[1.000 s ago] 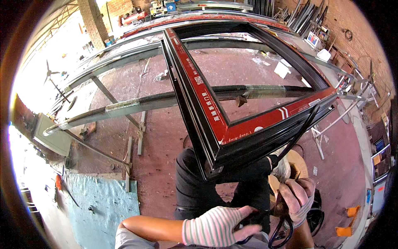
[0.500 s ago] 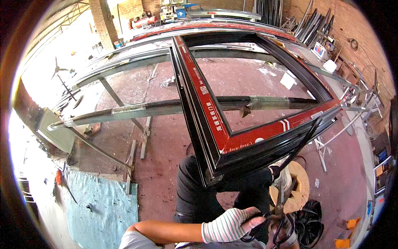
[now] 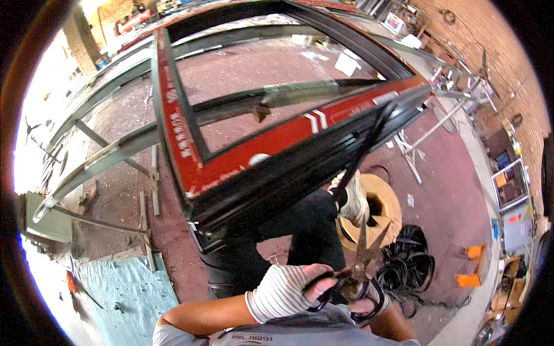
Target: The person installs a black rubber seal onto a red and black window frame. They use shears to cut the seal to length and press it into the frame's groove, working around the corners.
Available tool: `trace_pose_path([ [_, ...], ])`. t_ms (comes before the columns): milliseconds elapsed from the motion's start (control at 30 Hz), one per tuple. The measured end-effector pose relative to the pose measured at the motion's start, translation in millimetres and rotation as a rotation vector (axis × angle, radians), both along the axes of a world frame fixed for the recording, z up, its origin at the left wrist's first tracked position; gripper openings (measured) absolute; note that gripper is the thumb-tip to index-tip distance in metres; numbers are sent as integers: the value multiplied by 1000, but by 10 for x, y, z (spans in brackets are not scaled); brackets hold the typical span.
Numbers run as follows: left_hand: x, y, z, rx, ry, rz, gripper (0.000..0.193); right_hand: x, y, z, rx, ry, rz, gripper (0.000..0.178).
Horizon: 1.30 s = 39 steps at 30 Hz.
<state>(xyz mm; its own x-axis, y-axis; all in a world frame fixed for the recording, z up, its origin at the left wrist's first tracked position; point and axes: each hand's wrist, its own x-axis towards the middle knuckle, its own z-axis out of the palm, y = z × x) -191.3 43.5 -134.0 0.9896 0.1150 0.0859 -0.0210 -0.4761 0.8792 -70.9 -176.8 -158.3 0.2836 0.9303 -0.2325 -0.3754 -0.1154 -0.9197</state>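
Note:
My left hand [image 3: 285,291], in a white striped glove with bare fingertips, is closed around one dark loop of a pair of scissors [image 3: 359,270]. At the other loop is my right hand [image 3: 363,305], partly hidden by the handles, its fingers wrapped there. The scissor blades stand apart and point away from me. Just beyond, a black frame [image 3: 259,196] with red film on its face [image 3: 277,141] lies tilted over my knees and the rails. From its near right side hangs a black flexible strip [image 3: 360,153], which runs down toward my shoe.
A round tan spool [image 3: 388,193] sits on the floor by my shoe [image 3: 356,202]. Beside it lies a heap of black coiled strip [image 3: 408,256]. Metal rails [image 3: 104,161] carry the frame. A blue sheet [image 3: 127,294] covers floor at left; orange pieces [image 3: 474,265] lie at right.
My view has shifted to the right and down, so the frame appears farther left and higher. The scissors have come up between my hands, their blades now spread wider.

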Motion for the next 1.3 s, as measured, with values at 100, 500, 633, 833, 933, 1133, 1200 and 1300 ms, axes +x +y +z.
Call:
trace_pose_path([
  [100,69,-47,-96,-62,-98,5,29,-19,-121,-192,4,101,94,68],
  [500,997,360,-808,-238,-234,189,47,-130,7,-404,-88,-54,-223,26],
  [633,988,251,-915,-667,-9,98,28,-114,27,-410,147,142,-470,23],
  [833,479,217,-398,-936,286,92,28,-26,-33,-561,-160,-116,-671,22],
  [933,331,237,-150,-931,324,51,28,-54,104,-280,-180,-274,-632,19],
  [1133,39,176,49,-548,77,207,16,-95,265,-147,-45,-256,-623,26],
  [1200,-84,209,177,-352,-6,283,16,-102,347,-4,-101,-508,-566,25],
  [1300,-226,271,198,-262,-301,370,14,-184,387,-12,22,-80,-599,29],
])
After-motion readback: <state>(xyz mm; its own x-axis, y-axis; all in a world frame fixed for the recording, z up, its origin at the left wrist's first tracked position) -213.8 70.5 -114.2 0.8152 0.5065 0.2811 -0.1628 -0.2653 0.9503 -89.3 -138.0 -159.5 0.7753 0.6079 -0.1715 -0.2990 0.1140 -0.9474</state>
